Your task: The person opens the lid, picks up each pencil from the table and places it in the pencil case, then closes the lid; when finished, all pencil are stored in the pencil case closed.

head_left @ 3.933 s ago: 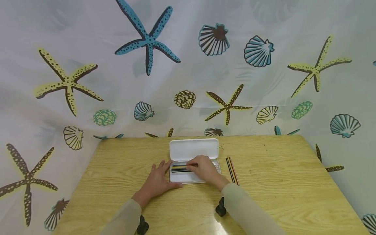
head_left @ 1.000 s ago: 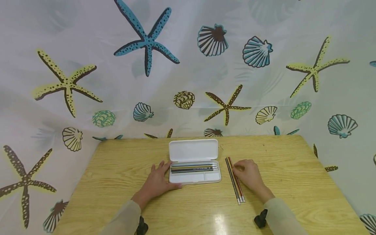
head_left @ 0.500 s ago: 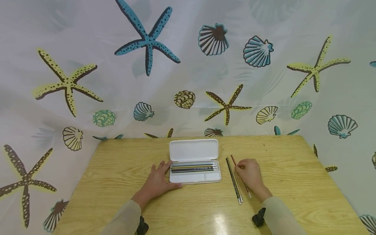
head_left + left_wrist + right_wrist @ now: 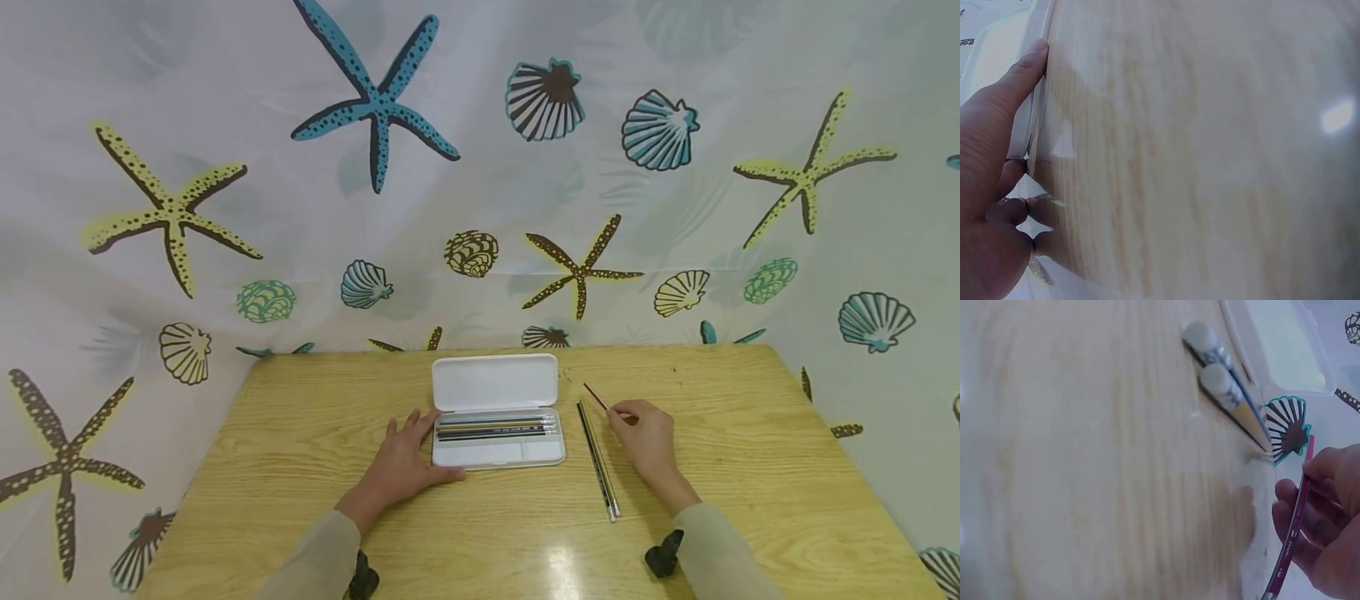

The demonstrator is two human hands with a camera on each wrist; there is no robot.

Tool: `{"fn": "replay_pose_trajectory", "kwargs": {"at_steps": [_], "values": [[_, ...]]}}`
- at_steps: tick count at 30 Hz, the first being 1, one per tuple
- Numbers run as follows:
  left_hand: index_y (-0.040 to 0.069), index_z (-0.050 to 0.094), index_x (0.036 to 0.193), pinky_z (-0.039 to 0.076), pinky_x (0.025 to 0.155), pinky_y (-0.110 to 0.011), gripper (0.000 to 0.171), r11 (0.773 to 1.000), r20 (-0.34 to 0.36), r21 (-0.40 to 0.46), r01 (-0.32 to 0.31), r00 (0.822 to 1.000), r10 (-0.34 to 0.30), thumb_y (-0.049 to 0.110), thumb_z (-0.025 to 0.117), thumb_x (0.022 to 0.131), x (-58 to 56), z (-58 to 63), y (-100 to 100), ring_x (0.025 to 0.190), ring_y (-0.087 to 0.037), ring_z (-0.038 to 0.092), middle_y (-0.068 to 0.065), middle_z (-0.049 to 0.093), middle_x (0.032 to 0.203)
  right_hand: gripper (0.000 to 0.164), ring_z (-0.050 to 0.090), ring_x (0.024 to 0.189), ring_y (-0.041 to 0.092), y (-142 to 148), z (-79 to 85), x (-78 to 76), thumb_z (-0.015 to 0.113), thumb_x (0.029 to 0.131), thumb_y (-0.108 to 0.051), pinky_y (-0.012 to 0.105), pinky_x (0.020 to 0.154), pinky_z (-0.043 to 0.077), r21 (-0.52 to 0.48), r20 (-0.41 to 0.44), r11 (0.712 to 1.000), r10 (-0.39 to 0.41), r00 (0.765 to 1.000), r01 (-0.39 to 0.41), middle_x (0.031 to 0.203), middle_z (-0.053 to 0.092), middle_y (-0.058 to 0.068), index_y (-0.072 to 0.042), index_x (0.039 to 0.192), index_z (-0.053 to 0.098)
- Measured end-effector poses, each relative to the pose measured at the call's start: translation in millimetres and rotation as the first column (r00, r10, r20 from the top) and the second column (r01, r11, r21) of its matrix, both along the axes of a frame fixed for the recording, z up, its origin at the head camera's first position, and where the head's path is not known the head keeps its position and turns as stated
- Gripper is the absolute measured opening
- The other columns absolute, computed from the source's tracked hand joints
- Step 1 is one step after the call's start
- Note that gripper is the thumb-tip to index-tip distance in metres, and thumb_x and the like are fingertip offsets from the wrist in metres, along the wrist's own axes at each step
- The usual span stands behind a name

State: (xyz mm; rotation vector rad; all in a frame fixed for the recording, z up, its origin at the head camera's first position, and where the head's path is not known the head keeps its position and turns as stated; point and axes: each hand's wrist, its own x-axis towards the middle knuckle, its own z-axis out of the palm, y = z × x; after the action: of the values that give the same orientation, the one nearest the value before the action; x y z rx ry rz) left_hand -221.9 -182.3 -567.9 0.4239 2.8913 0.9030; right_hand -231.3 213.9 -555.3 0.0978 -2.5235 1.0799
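Observation:
A white pencil case [image 4: 480, 457] lies with its lid raised and several pencils [image 4: 495, 430] in its back compartment. My left hand [image 4: 401, 462] rests at the case's left end, fingers spread, with the thumb [image 4: 1027, 65] along its front edge in the left wrist view. To the right of the case, my right hand [image 4: 647, 435] pinches a red pencil [image 4: 1295, 525] between thumb and fingers, its far end pointing up and left. Just left of that hand, a dark pencil [image 4: 595, 458] and a yellow pencil [image 4: 602, 458] lie side by side on the table.
The wooden table [image 4: 750, 467] ends at a back edge against a hanging cloth [image 4: 480, 167] printed with starfish and shells. The case's raised lid [image 4: 495, 382] stands at its back side.
The right hand went from inside the case to the pencils on the table, drew the red one rightward from the other two and now holds it tilted. The left hand has stayed put.

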Motion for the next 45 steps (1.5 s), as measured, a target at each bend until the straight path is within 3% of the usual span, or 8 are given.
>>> {"fn": "replay_pose_trajectory", "kwargs": {"at_steps": [4,17,26,35,45], "values": [[0.017,0.042,0.163,0.01,0.128,-0.072,0.109,1.0,-0.005,0.008,0.005,1.0,-0.005,0.067,0.086,0.076,0.0,0.4,-1,0.159,-0.046,0.028,-0.016,0.045,0.165,0.011,0.073,0.075,0.024,-4,4.7,0.8,0.079,0.095,-0.01,0.021,0.061,0.054,-0.024,0.014,0.999,0.037,0.999,-0.037,0.098,0.08,0.017,-0.003,0.101,0.083],[0.017,0.042,0.163,0.012,0.127,-0.073,0.109,1.0,-0.017,-0.001,0.008,1.0,-0.008,0.068,0.086,0.076,0.9,1.2,-1,0.158,-0.047,0.03,-0.017,0.046,0.165,0.015,0.07,0.081,0.021,-28,23.3,2.6,0.08,0.095,-0.015,0.021,0.068,0.054,-0.062,0.053,0.99,0.13,0.99,-0.127,0.096,0.08,0.01,-0.005,0.105,0.083],[0.019,0.042,0.163,0.011,0.128,-0.072,0.109,1.0,-0.007,0.006,0.006,1.0,-0.006,0.068,0.086,0.076,0.9,1.4,-1,0.159,-0.046,0.028,-0.018,0.045,0.165,0.015,0.07,0.086,0.018,-49,33.6,1.0,0.077,0.098,-0.015,0.023,0.072,0.056,-0.074,0.11,0.958,0.286,0.952,-0.279,0.101,0.081,0.008,-0.006,0.108,0.083],[0.019,0.041,0.163,0.009,0.129,-0.07,0.11,1.0,0.004,0.015,0.007,1.0,-0.007,0.069,0.086,0.076,0.3,-0.3,-2,0.16,-0.045,0.027,-0.016,0.044,0.166,0.012,0.07,0.089,0.016,-78,42.2,-3.2,0.076,0.098,-0.018,0.028,0.078,0.058,0.024,0.129,0.923,0.378,0.917,-0.384,0.1,0.08,0.005,-0.01,0.103,0.084],[0.015,0.038,0.165,0.009,0.13,-0.069,0.115,1.0,0.029,0.01,-0.005,1.0,0.005,0.07,0.085,0.075,1.0,0.9,-2,0.16,-0.045,0.027,-0.023,0.042,0.165,0.012,0.067,0.083,0.012,-107,43.2,-4.9,0.075,0.099,-0.018,0.023,0.072,0.055,0.081,0.133,0.888,0.441,0.888,-0.453,0.096,0.079,0.004,-0.009,0.101,0.084]]}}
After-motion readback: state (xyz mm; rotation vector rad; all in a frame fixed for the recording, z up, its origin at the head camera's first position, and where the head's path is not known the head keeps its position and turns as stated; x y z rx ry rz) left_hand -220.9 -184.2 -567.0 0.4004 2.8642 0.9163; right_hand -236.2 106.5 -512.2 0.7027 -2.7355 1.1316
